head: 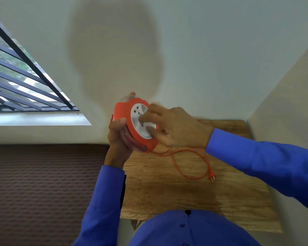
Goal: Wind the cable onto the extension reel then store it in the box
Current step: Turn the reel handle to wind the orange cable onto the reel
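An orange extension reel (126,119) with a white socket face is held up above the far left part of the wooden table (185,192). My left hand (117,137) grips its lower left rim from behind. My right hand (171,126) rests its blurred fingertips on the white face. An orange cable (183,172) hangs from the reel's bottom and lies in a loose loop on the table, ending in a plug (212,177) at the right. No box is in view.
White walls stand close behind and to the right of the table. A barred window (25,82) with a sill is at the left. A dark ribbed surface (43,183) lies to the left of the table.
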### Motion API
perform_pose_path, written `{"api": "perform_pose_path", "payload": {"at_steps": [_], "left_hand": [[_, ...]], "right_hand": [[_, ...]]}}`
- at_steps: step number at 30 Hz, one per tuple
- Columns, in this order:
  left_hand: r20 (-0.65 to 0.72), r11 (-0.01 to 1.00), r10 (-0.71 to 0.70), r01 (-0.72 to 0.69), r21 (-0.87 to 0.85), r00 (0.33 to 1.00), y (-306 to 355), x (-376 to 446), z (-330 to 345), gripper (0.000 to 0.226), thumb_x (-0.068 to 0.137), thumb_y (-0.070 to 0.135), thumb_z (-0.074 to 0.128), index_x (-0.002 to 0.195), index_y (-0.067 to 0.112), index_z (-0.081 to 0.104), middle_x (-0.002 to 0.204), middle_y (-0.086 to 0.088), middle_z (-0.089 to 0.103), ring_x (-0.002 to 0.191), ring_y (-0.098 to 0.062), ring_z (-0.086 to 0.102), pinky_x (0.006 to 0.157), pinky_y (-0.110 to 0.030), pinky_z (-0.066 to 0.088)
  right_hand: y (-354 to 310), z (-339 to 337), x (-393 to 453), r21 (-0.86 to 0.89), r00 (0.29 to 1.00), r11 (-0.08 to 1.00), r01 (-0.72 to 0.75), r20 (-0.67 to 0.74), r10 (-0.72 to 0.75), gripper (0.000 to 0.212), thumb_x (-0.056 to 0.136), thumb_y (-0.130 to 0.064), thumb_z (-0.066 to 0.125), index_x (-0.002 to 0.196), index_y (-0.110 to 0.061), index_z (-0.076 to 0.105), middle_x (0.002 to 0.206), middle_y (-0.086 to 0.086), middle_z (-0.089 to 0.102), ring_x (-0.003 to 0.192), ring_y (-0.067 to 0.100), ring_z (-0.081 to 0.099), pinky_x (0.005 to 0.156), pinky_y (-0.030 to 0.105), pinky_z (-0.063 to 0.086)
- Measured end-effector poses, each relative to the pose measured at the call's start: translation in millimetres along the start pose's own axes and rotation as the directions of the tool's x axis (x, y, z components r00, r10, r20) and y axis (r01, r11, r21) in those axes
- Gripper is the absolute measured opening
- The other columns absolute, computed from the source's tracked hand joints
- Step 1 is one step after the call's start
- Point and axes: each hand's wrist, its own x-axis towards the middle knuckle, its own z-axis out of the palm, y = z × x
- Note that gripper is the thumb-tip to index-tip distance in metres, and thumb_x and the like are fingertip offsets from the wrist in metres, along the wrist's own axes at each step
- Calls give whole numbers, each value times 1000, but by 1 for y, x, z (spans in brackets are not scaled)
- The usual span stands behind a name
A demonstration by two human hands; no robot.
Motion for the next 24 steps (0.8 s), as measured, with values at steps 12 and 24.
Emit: {"api": "perform_pose_path", "payload": {"at_steps": [12, 24], "left_hand": [[39, 999, -26, 27, -21, 999, -9, -2, -4, 109, 77, 60, 90, 162, 13, 41, 134, -18, 67, 119, -37, 69, 96, -54, 60], [79, 990, 24, -35, 134, 997, -18, 4, -20, 78, 86, 65, 83, 153, 27, 65, 131, -12, 73, 118, -37, 69, 97, -52, 56]], "right_hand": [[18, -8, 3, -200, 979, 973, 116, 190, -78, 52, 98, -51, 59, 150, -45, 55, 126, 3, 72, 62, 25, 67, 53, 34, 55], [3, -4, 19, 583, 620, 327, -744, 420, 662, 74, 93, -73, 61, 65, -8, 83, 49, 8, 70, 30, 13, 48, 50, 20, 48]]}}
